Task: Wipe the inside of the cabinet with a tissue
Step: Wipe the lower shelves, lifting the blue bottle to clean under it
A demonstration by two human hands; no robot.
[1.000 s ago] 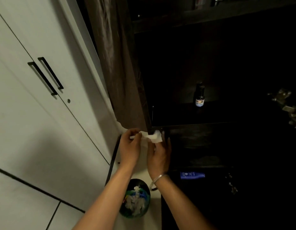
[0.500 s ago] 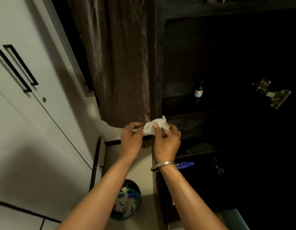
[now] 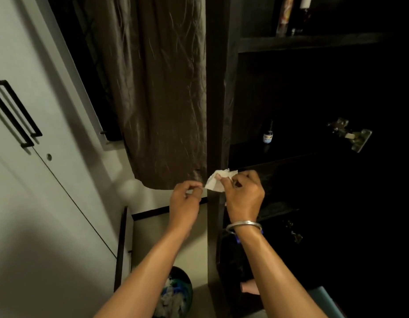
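Note:
A crumpled white tissue (image 3: 214, 183) is held in front of the dark cabinet's left side panel (image 3: 216, 106). My right hand (image 3: 243, 195), with a metal bangle on its wrist, pinches the tissue between thumb and fingers. Just to the left, my left hand (image 3: 186, 199) has its fingers curled, and its fingertips pinch at the tissue's lower left corner. The open cabinet's inside is very dark. Its shelf edge (image 3: 279, 162) runs just behind my right hand.
A small bottle (image 3: 267, 137) stands on the cabinet shelf, and a metal hinge (image 3: 350, 135) is at the right. A brown curtain (image 3: 157, 99) hangs left of the cabinet. White wardrobe doors (image 3: 38, 191) fill the left. A waste bin (image 3: 176, 294) sits on the floor below my arms.
The view has shifted, so the cabinet's upper shelf now shows. Both hands stay at the cabinet's front edge; the tissue has gathered into my right hand, with my left hand only at its corner.

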